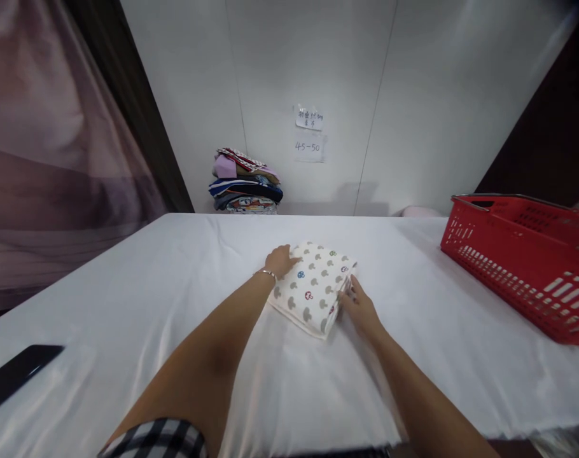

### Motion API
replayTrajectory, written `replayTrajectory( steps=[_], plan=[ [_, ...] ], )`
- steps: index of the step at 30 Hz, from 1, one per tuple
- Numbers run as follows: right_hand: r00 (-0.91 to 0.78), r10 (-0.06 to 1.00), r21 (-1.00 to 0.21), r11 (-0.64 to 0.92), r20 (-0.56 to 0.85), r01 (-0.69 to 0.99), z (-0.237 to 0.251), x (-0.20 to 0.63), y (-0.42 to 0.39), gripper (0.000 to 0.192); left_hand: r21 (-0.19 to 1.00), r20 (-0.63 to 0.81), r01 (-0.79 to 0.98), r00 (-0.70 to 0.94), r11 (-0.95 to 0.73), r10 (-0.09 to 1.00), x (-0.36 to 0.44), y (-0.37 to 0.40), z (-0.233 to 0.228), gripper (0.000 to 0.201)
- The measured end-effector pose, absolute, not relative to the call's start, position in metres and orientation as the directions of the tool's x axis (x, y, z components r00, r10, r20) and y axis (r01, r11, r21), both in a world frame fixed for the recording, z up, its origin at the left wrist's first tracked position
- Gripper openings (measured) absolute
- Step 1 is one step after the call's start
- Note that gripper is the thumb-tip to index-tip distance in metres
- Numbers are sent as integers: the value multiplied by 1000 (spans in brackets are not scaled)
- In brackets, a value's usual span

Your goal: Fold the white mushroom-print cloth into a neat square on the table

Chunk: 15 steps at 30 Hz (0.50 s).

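A folded white cloth with a mushroom print lies in the middle of the white-covered table. My left hand, with a bracelet at the wrist, rests on the cloth's far left corner. My right hand grips the cloth's right edge, fingers curled around the folded layers. Both forearms reach in from the bottom of the view.
A red plastic basket stands at the table's right side. A stack of folded clothes sits against the white wall at the back, next to paper notes. A dark phone lies at the near left edge.
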State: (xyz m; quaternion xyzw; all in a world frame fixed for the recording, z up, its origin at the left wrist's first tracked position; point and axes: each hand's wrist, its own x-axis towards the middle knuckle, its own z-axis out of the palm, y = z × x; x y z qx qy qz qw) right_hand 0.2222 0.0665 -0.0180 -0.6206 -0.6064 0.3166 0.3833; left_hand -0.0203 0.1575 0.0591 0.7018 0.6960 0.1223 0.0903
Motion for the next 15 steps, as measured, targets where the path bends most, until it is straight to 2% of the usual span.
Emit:
replayTrajectory(
  steps=[3,7,10,15],
  plan=[
    [181,977,-863,2,108,505,-15,243,89,69,328,125,930,133,-167,983,-11,130,52,44],
    [222,969,-871,-12,112,492,-5,265,134,61,352,206,878,265,-324,942,12,64,37,53],
    [159,985,-884,-19,63,467,2,265,167,55,293,261,795,467,-531,845,27,23,25,63],
    [5,1000,-874,15,20,486,4,259,184,32,152,336,771,548,-618,766,25,6,14,45]
  ],
)
